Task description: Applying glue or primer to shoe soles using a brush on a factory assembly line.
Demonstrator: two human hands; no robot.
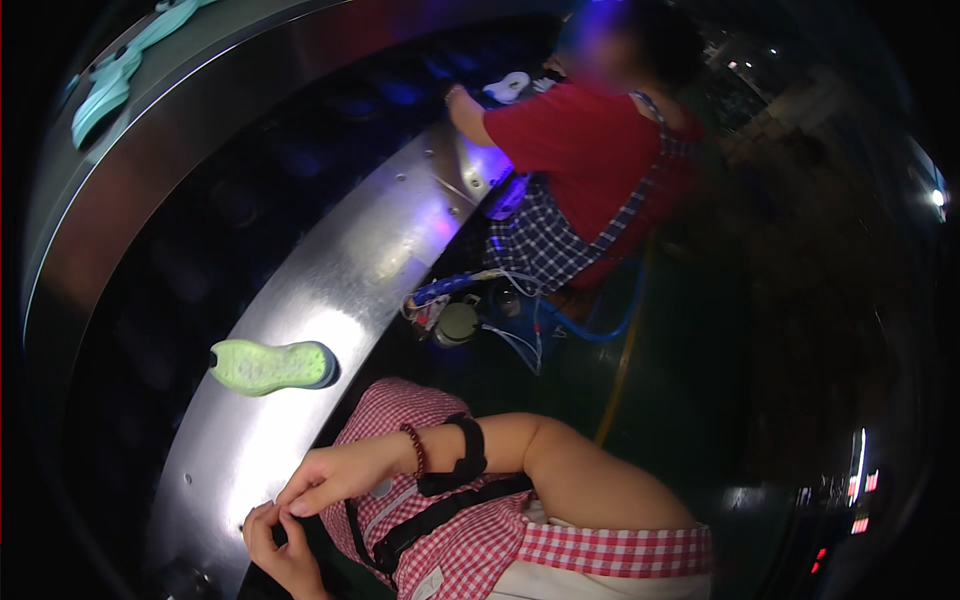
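My right hand (340,475) reaches in from the right, a bead bracelet and a black band on its wrist. Its fingertips are pinched together and meet those of my left hand (280,548), whose thumb and fingers are curled closed. Anything between the fingertips is too small to make out. Both hands are over the near edge of a shiny metal ledge (330,250). Beyond them on that ledge lies a pale green shoe sole (270,366), its dark end toward the right. Neither hand touches the sole.
A co-worker in a red shirt (585,130) and checked apron sits farther along the ledge, near a white shoe-shaped piece (507,88). Blue hoses (600,330) and a round lidded container (457,324) are below the ledge. Pale teal shoe pieces (105,95) lie on the far left rail.
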